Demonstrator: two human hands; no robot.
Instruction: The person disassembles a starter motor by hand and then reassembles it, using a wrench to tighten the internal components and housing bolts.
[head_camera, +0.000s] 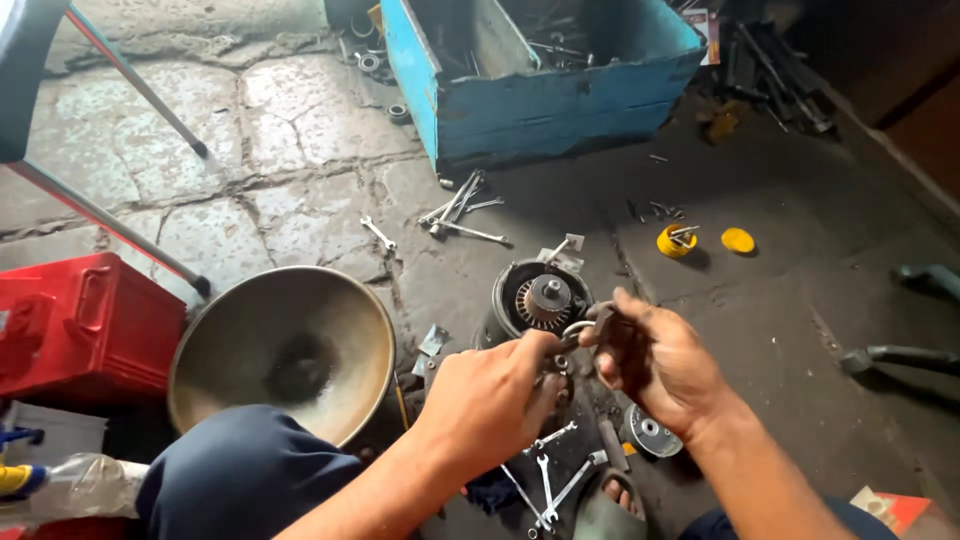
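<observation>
Head view looks down on both hands meeting over the floor: my left hand (490, 400) is clenched around one end of a small metal ring-shaped part (580, 330), and my right hand (655, 365) grips the other side together with what looks like a dark tool, though I cannot tell exactly what kind. The part sits between the fingertips, just above and in front of the round motor housing (540, 300) that stands on the stone floor (300, 130).

The risks I see from here: the ring is held only by the fingertips, so a slip could spring it loose, and it could vanish among the spanners (555, 480) lying below the hands or roll toward the cracks in the floor. The hands are greasy-looking, which makes that slip more likely, in my judgement. If the tool jumps off the ring, it could jab the left fingers, which are touching the same part. A sandalled foot (615, 500) rests right under the work, so anything dropped could land on it. The large metal bowl (285, 345) sits just beside my left forearm, and a jerk of the elbow could knock it
</observation>
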